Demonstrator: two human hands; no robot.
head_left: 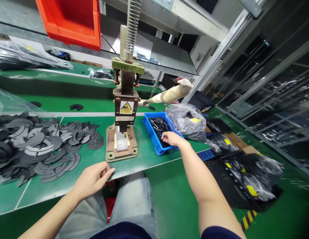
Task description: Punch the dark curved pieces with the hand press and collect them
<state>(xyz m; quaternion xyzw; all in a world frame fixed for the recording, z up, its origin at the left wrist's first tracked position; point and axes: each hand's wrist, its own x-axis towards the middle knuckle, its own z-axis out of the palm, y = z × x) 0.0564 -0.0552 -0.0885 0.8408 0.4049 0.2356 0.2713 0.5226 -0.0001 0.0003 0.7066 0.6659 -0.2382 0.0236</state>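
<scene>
My right hand reaches into a blue bin of small black parts. Its fingers are pinched together among the parts; what they hold, if anything, is hidden. At the table's front edge rests my left hand, fingers curled in and thumb along them, with nothing visible in it. Just beyond it stands a hand press with a spring on top and a cloth-wrapped lever pointing right. A pale block sits on the press base, below the ram.
Flat, dark grey curved pieces lie heaped on the table's left. An orange-red bin sits on the shelf above. Plastic-bagged parts are behind the blue bin, and more bags lie low on the right.
</scene>
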